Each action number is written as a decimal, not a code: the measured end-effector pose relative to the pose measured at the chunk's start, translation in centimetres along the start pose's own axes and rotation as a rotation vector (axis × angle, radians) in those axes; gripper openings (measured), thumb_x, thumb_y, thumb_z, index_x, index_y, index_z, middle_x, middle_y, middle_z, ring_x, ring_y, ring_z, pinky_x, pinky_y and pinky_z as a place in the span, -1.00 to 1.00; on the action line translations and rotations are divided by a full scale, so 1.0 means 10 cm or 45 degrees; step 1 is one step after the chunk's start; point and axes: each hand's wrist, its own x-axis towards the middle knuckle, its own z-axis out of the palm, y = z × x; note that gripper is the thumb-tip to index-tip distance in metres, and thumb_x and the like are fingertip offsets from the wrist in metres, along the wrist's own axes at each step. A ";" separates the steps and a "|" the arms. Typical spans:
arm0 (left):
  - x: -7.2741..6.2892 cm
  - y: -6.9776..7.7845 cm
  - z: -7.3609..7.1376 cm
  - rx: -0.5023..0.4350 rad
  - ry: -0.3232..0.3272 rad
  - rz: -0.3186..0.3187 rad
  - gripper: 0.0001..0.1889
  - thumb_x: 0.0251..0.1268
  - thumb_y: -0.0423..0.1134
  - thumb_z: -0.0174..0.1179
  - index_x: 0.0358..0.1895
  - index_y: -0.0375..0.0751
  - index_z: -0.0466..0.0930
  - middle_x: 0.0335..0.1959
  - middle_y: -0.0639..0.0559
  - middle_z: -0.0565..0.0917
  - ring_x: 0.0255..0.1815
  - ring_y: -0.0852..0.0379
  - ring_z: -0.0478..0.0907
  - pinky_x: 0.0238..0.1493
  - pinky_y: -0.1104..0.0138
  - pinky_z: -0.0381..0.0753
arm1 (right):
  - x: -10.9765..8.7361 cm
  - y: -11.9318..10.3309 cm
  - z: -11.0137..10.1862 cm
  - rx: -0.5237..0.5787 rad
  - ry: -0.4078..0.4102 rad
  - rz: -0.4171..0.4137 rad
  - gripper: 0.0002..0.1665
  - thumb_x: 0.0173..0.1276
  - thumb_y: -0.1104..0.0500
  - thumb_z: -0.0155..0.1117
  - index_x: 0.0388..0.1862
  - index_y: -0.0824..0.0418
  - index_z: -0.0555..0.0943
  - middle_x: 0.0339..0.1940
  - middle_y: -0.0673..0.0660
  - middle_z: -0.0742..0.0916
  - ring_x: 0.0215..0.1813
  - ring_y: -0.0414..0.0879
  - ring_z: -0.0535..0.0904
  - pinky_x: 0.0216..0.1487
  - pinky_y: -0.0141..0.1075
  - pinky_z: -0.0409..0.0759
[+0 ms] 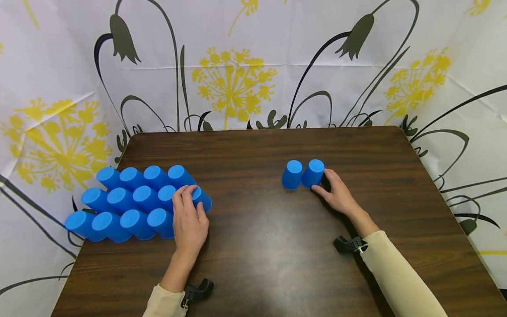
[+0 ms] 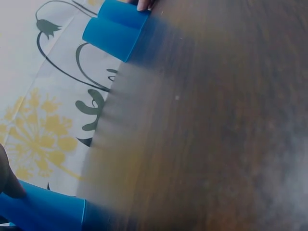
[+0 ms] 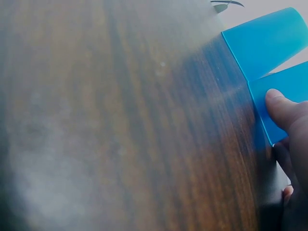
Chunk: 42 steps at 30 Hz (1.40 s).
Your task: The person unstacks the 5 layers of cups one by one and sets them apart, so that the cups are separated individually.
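Note:
Two blue cups stand upside down side by side toward the back right of the table. My right hand [image 1: 338, 196] holds the right one [image 1: 313, 173] low down, with the thumb on its near side; its left neighbour [image 1: 292, 175] touches it at the base. On the left, my left hand [image 1: 190, 226] grips the blue cup [image 1: 203, 200] at the right end of the middle row. In the left wrist view that cup [image 2: 48, 208] shows at the lower left corner, a finger across it. The right wrist view shows the thumb on the held cup [image 3: 269, 115].
Several more upside-down blue cups [image 1: 132, 222] stand in three close rows at the table's left edge. The brown wooden table [image 1: 269, 246] reaches back to a white flowered curtain [image 1: 285, 66]. Dark bands with camera mounts [image 1: 350, 244] sit at both wrists.

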 end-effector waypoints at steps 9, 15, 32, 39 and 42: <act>0.00 0.03 -0.04 0.070 0.074 0.036 -0.50 0.26 -0.48 0.23 0.27 -0.25 0.39 0.32 -0.28 0.27 0.30 -0.26 0.34 0.19 -0.16 0.45 | 0.01 -0.01 0.00 -0.002 -0.002 -0.017 -0.26 0.39 0.04 0.31 0.43 0.31 0.29 0.32 0.33 0.45 0.40 0.24 0.30 0.37 0.22 0.21; 0.00 0.15 -0.12 0.052 0.100 0.051 -0.47 0.21 -0.47 0.29 0.26 -0.28 0.42 0.33 -0.28 0.27 0.31 -0.24 0.34 0.22 -0.15 0.43 | 0.01 -0.03 -0.01 -0.001 -0.004 -0.011 -0.25 0.39 0.03 0.31 0.43 0.30 0.28 0.33 0.32 0.45 0.41 0.23 0.29 0.38 0.21 0.21; -0.09 0.68 0.33 -0.167 -0.149 0.380 -0.45 0.16 -0.32 0.36 0.26 -0.14 0.46 0.27 -0.13 0.39 0.24 -0.05 0.41 0.15 0.03 0.53 | -0.03 -0.02 -0.02 0.003 -0.011 -0.003 -0.25 0.40 0.02 0.30 0.43 0.31 0.28 0.35 0.32 0.44 0.41 0.24 0.28 0.38 0.22 0.20; -0.13 0.93 0.78 -0.303 -0.410 0.384 -0.37 0.13 -0.35 0.38 0.31 -0.11 0.41 0.21 -0.04 0.41 0.12 0.03 0.47 0.04 0.13 0.56 | -0.01 -0.02 -0.01 0.000 -0.015 0.002 -0.25 0.40 0.02 0.29 0.43 0.30 0.28 0.35 0.32 0.44 0.41 0.24 0.28 0.37 0.23 0.20; -0.03 1.02 0.94 -0.342 -0.429 0.395 -0.34 0.14 -0.32 0.40 0.34 -0.09 0.38 0.23 -0.04 0.41 0.16 0.03 0.46 0.08 0.11 0.54 | 0.00 -0.01 -0.02 -0.004 -0.009 0.003 -0.25 0.40 0.02 0.30 0.44 0.30 0.28 0.34 0.33 0.44 0.41 0.24 0.28 0.38 0.23 0.21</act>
